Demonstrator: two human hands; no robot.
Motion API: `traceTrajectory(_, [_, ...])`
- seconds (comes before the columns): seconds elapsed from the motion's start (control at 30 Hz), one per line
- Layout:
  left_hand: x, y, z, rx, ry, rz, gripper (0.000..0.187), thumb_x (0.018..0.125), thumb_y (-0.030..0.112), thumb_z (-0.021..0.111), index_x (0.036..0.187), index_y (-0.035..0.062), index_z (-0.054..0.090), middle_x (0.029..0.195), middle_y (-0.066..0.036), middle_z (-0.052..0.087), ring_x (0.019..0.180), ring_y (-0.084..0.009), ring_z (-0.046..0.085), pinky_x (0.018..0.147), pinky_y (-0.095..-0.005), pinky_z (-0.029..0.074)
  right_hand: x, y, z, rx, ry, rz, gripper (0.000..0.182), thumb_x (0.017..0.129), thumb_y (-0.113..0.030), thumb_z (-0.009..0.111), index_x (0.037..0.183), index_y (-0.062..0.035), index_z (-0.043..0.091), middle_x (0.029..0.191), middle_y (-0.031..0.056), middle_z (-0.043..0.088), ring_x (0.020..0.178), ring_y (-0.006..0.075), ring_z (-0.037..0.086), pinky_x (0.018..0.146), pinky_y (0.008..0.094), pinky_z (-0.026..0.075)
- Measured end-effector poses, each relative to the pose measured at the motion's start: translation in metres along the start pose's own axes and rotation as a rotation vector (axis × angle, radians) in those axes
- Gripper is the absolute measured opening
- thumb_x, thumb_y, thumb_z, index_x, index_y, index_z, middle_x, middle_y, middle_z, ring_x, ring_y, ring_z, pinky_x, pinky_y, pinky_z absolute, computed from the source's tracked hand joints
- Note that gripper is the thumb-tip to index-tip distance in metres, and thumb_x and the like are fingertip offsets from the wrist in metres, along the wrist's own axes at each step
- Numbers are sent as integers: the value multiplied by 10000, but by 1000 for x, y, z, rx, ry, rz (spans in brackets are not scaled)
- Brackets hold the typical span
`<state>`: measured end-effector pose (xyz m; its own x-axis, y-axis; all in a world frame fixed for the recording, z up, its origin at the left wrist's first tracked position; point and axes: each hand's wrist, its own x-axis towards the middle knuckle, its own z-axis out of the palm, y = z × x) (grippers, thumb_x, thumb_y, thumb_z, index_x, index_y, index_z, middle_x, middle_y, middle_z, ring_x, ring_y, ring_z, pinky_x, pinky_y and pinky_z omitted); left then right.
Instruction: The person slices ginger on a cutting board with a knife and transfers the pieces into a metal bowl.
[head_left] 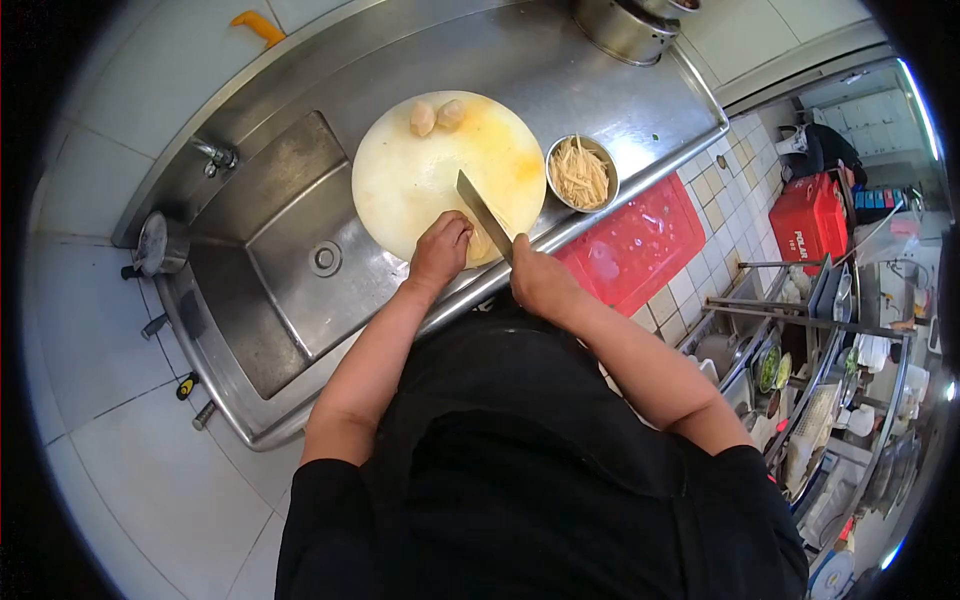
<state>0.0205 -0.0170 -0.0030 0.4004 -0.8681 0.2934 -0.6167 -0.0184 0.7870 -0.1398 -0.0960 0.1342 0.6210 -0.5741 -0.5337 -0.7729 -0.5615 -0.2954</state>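
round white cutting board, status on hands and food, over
Right hand grips broad steel knife. Left hand on pale yellowish food piece, round white cutting board beneath. Two rounded pale lumps at far edge, clear of knife.

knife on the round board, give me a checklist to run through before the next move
1. Grip: ok, right hand holds the knife by its handle.
2. Left hand clear of the blade: cannot tell, its curled fingers are close beside it.
3. Two pale lumps out of the way: ok, near the board's far edge.
4. Round board secured against sliding: cannot tell.
5. Bowl upright: ok, beside the board, filled with pale strips.
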Motion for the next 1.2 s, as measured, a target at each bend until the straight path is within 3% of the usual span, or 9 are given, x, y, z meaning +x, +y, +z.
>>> traceTrajectory(0.1, [-3,2,-1,1,-26,-7,99,884,35,682,978,3,677,1061,-125,661,953,-308,676,829,-373,556,15,7,10,43,43,0,207,926,-56,434,1091,68,440,916,362,666,895,512,670,805,582,514])
traceTrajectory(0.2, [3,2,-4,13,-25,24,95,882,29,680,974,5,680,1055,-122,659,948,-309,675,824,-373,553,34,-8,-21,8,52,-88,234,924,-55,476,1121,70,471,966,348,679,937,473,691,845,534,540])
traceTrajectory(0.37, [0,1,-2,-28,-11,-5,92,880,19,683,971,11,687,1035,-125,653,925,-315,672,815,-373,553,0,0,-3,18,5,-78,240,933,-52,449,1138,72,449,973,350,678,942,474,691,861,543,534])
traceTrajectory(0.43, [-1,1,-2,-22,2,-5,91,880,18,682,971,11,685,1035,-124,653,923,-313,672,813,-372,553,2,-2,5,-2,-26,45,241,932,-52,443,1140,71,438,970,343,682,947,473,692,859,545,534])
traceTrajectory(0.6, [-2,-1,-3,-57,-39,-30,85,888,35,676,970,12,680,1042,-122,653,925,-313,672,816,-374,553,29,-10,-22,0,26,-98,226,928,-59,475,1112,73,472,949,335,687,933,469,695,828,527,550])
traceTrajectory(0.83, [4,1,-3,-10,6,31,101,881,26,679,980,10,669,1055,-133,653,922,-327,673,794,-383,559,8,6,11,13,15,-27,279,927,-63,471,1163,76,417,946,345,682,942,467,693,829,527,549])
traceTrajectory(1.0, [2,3,-5,-51,0,10,75,888,60,655,953,23,661,1030,-127,637,952,-334,651,828,-398,543,20,-20,-33,1,-33,-53,239,935,-69,466,1132,66,445,983,340,683,950,473,690,857,537,540])
traceTrajectory(1.2, [3,5,-5,-26,-18,7,95,880,29,673,965,1,642,1029,-151,643,919,-345,658,798,-401,548,10,9,20,32,65,-77,228,922,-65,468,1107,64,434,912,351,674,890,484,689,810,558,536])
